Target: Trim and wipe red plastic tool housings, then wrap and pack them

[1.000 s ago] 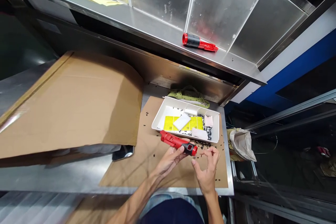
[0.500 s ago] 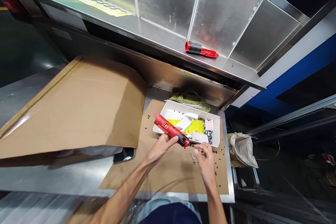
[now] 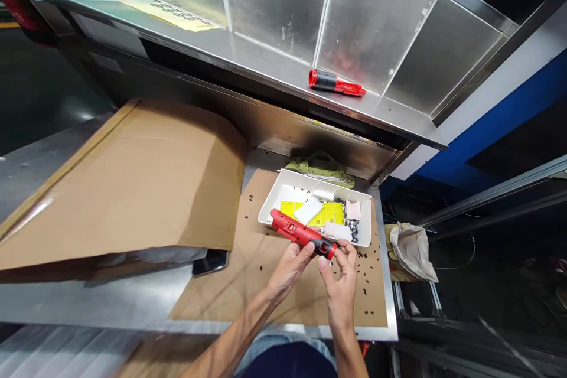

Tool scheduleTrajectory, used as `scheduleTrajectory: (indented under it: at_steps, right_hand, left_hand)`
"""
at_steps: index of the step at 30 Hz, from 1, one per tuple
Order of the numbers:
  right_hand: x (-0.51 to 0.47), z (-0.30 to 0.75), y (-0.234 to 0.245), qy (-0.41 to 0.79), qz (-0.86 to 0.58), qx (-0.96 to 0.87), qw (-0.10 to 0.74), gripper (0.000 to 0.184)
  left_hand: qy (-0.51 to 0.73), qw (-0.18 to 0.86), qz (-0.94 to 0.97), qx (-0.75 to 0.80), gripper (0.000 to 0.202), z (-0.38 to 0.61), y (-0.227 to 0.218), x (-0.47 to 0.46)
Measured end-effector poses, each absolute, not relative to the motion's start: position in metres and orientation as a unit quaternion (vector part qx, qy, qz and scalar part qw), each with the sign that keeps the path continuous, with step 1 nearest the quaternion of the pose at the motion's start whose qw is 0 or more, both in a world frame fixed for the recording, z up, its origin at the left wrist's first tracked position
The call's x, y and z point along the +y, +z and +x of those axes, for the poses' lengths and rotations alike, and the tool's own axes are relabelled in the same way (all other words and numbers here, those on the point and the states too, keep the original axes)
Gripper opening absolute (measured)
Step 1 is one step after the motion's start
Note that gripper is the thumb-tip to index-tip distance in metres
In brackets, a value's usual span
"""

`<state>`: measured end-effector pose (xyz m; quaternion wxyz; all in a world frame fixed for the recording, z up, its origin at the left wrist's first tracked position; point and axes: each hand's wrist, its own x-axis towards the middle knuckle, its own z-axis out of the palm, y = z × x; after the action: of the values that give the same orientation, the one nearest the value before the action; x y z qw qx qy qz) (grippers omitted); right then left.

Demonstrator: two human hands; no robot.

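Observation:
Both my hands hold a red and black plastic hand tool (image 3: 301, 235) just in front of a white tray (image 3: 283, 201). My left hand (image 3: 290, 269) grips it from below, near the middle. My right hand (image 3: 341, 274) pinches its black end between fingers and thumb. In the tray lie a yellow printed sheet (image 3: 312, 213), white pads and a heap of small dark parts. Loose dark parts (image 3: 365, 274) are scattered on the brown cardboard sheet (image 3: 283, 301) under my hands.
A similar red and black tool (image 3: 334, 84) lies on the raised steel shelf (image 3: 266, 53). A large cardboard panel (image 3: 133, 189) leans at the left, over a phone (image 3: 211, 263). A crumpled paper bag (image 3: 414, 251) sits past the steel table's right edge (image 3: 390, 283).
My right hand has moved from the loose parts on the cardboard onto the tool's black end. The tool has swung from tilted up to nearly level, with its red end pointing left.

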<state>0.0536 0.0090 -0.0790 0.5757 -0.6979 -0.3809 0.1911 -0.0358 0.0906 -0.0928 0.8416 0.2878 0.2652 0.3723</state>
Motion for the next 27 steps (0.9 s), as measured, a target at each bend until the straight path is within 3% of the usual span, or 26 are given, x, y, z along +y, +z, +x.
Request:
scheduleTrajectory:
  at_steps: [6,14,18,23,27]
  right_hand:
    - [0.011,0.055,-0.087,0.188,-0.678,-0.441,0.557,0.034]
    - [0.009,0.073,-0.090,-0.065,-0.676,-0.644,0.351,0.029]
    - [0.001,0.074,-0.092,-0.112,-0.668,-0.632,0.375,0.029]
    - [-0.011,0.101,-0.107,-0.040,-0.704,-0.526,0.475,0.023]
    - [-0.011,0.137,-0.132,0.130,-0.809,-0.474,0.324,0.026]
  left_hand:
    - [0.340,0.849,0.300,0.271,0.060,-0.035,-0.095,0.089]
    - [0.303,0.858,0.318,0.265,0.059,-0.038,-0.091,0.093]
    - [0.292,0.849,0.359,0.255,0.072,-0.039,-0.089,0.097]
    - [0.292,0.789,0.469,0.267,0.070,-0.043,-0.086,0.111]
    - [0.303,0.685,0.594,0.295,0.041,-0.046,-0.071,0.130]
